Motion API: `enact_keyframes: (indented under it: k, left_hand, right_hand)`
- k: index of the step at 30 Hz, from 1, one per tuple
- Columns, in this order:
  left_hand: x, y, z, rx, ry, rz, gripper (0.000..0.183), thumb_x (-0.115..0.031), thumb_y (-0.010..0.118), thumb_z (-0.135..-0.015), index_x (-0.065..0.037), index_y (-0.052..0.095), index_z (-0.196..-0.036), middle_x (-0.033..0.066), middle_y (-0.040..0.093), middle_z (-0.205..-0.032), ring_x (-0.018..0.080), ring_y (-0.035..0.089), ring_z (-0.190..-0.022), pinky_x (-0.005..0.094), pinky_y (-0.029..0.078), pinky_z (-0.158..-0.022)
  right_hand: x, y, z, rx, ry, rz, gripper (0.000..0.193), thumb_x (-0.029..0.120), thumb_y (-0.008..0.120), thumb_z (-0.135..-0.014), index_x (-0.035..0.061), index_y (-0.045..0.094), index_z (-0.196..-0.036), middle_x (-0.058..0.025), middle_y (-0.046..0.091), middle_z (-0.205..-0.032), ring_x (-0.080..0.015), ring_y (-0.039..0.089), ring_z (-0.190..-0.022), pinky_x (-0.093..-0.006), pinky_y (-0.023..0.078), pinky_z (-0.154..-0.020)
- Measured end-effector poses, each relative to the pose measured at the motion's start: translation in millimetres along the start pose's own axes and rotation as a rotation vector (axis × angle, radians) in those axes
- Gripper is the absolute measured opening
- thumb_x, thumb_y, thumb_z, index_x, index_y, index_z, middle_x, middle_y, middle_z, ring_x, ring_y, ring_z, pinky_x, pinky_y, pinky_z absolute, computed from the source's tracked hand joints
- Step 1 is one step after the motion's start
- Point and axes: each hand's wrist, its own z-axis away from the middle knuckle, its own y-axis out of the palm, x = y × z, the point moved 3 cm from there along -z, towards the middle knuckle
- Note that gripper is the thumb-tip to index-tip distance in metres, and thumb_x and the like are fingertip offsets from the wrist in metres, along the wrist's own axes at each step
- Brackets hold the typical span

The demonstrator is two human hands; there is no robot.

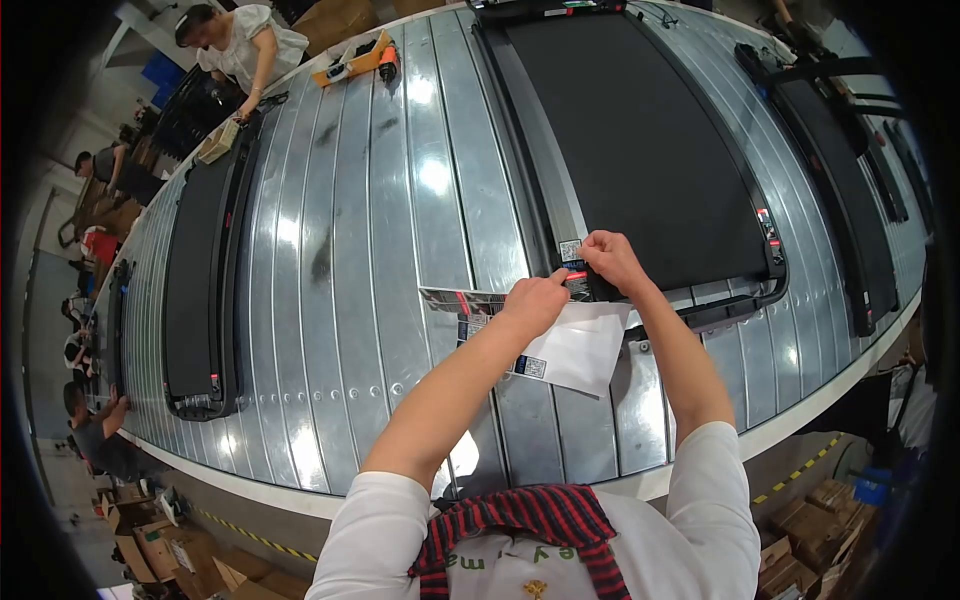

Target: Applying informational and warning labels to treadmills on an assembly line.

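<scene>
A treadmill with a black belt (630, 130) lies in front of me, its near left corner under my hands. My left hand (537, 303) is closed on a white sheet of stickers (590, 345), its index finger reaching to the frame corner. More printed sheets (462, 301) stick out to the left beneath that hand. My right hand (612, 260) pinches at the edge of a small label with a square code (570, 250), which sits at the side rail. A red and black label (577, 281) shows just below it on the frame. The right fingertips are partly hidden.
The treadmill rests on a slatted metal conveyor (350, 230). Other treadmills lie left (200, 270) and right (830, 180). A yellow bin (350, 60) and an orange power driver (388, 65) are at the far side. A co-worker (245, 50) handles the left treadmill; cardboard boxes (180, 550) stand below.
</scene>
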Motion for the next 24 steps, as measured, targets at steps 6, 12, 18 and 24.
enact_keyframes:
  k: [6,12,18,24]
  left_hand:
    - [-2,-2,-3,0.003,0.024,-0.043,0.007,-0.008,0.053,-0.068,-0.003,0.059,-0.07,0.0086,0.05,-0.109,0.0282,0.059,-0.074,0.0386,0.048,-0.066]
    - [-2,-3,-3,-0.022,0.046,-0.054,0.007,-0.006,0.053,-0.067,-0.002,0.059,-0.07,0.0091,0.052,-0.105,0.0281,0.06,-0.072,0.0383,0.048,-0.063]
    - [-2,-4,-2,0.001,0.038,-0.044,0.008,-0.006,0.053,-0.068,-0.003,0.059,-0.071,0.0096,0.049,-0.114,0.0281,0.06,-0.076,0.0379,0.048,-0.066]
    - [-2,-3,-2,0.013,0.049,-0.044,0.008,-0.006,0.053,-0.068,-0.003,0.06,-0.072,0.0097,0.049,-0.113,0.0282,0.06,-0.076,0.0379,0.048,-0.066]
  right_hand:
    - [-3,0,-8,-0.053,-0.023,0.185,0.018,0.017,0.058,-0.067,-0.0009,0.06,-0.071,-0.0108,0.059,-0.06,-0.0171,0.056,-0.056,-0.0284,0.044,-0.055]
    - [1,1,-12,-0.114,0.031,0.329,0.02,0.018,0.057,-0.063,-0.0001,0.062,-0.07,-0.0151,0.06,-0.065,-0.025,0.059,-0.062,-0.0327,0.046,-0.061]
    - [4,1,-14,-0.117,0.117,0.359,0.024,0.021,0.058,-0.06,-0.0008,0.062,-0.068,-0.0165,0.06,-0.064,-0.0267,0.059,-0.062,-0.0337,0.047,-0.062]
    - [3,3,-16,-0.133,0.132,0.332,0.017,0.013,0.057,-0.062,-0.0034,0.059,-0.064,-0.0092,0.054,-0.052,-0.0147,0.052,-0.048,-0.0281,0.042,-0.048]
